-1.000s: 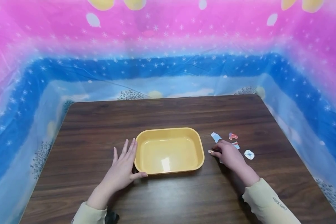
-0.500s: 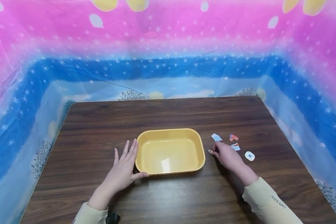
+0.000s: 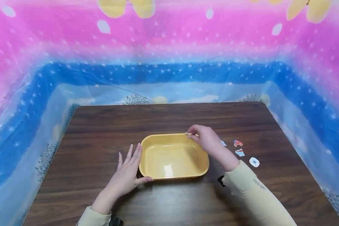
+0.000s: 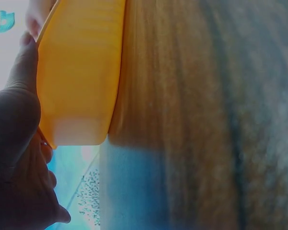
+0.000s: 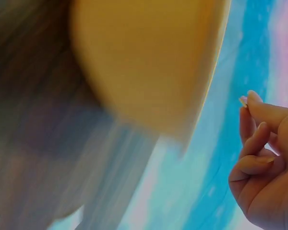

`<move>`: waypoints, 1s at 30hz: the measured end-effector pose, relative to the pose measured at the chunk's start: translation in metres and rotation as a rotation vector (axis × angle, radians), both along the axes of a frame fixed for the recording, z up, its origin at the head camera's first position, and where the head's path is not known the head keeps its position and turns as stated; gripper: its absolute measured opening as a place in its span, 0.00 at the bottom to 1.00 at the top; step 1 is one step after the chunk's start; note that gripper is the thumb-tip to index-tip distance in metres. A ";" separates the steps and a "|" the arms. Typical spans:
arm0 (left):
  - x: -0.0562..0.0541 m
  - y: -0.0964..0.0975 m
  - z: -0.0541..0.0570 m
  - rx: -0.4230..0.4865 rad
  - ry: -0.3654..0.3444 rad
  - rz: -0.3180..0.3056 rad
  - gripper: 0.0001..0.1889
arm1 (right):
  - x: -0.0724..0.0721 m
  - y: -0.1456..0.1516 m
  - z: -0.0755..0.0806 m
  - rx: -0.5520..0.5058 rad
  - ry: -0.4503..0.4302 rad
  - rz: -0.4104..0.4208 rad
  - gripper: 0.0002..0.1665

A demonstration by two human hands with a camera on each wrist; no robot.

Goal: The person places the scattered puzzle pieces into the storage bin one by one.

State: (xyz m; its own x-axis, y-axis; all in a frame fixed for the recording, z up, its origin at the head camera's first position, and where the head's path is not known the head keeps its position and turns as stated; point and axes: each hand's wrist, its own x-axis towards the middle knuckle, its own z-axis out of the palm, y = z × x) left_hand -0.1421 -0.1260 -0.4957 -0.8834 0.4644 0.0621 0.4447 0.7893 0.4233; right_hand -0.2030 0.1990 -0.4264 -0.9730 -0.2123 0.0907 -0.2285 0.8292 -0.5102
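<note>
My left hand (image 3: 125, 178) lies with straight, spread fingers against the left side of a yellow plastic tub (image 3: 147, 157), its thumb along the front rim. In the left wrist view the thumb touches the tub's rim. Over the tub's back right rim, my right hand (image 3: 207, 139) pinches a small flat sticker-like piece (image 5: 243, 100) between thumb and forefinger. Its print is too small to tell. To the right lie a red cutout (image 3: 238, 143), a blue and red cutout (image 3: 239, 153) and a white one with a blue compass star (image 3: 254, 162).
A light blue cutout (image 3: 223, 143) is mostly hidden behind my right hand. Everything stands on a dark wooden table (image 3: 107, 122). A pink and blue patterned cloth (image 3: 172, 72) hangs round its back and sides.
My right hand has lifted the small piece off the table right of the tub and carried it left and up to the tub's back rim. My left hand stays at the tub.
</note>
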 end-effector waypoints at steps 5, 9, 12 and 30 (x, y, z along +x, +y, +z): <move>0.001 0.002 -0.003 0.001 -0.025 -0.003 0.66 | -0.012 -0.051 -0.004 0.086 -0.044 0.166 0.04; 0.001 0.002 -0.002 0.000 -0.001 0.013 0.65 | -0.021 -0.083 -0.008 0.193 -0.106 0.260 0.03; 0.000 -0.001 -0.001 -0.009 0.030 0.035 0.65 | -0.025 -0.101 -0.005 0.288 -0.143 0.327 0.04; -0.005 -0.004 0.005 -0.003 0.002 -0.010 0.62 | -0.046 -0.120 -0.005 0.327 -0.213 0.371 0.03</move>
State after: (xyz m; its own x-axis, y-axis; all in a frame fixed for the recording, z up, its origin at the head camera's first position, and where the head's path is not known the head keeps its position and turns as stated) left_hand -0.1470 -0.1297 -0.4904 -0.8788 0.4732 0.0623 0.4532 0.7864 0.4197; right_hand -0.2488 0.0785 -0.4310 -0.8167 -0.5298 -0.2287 -0.4563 0.8355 -0.3062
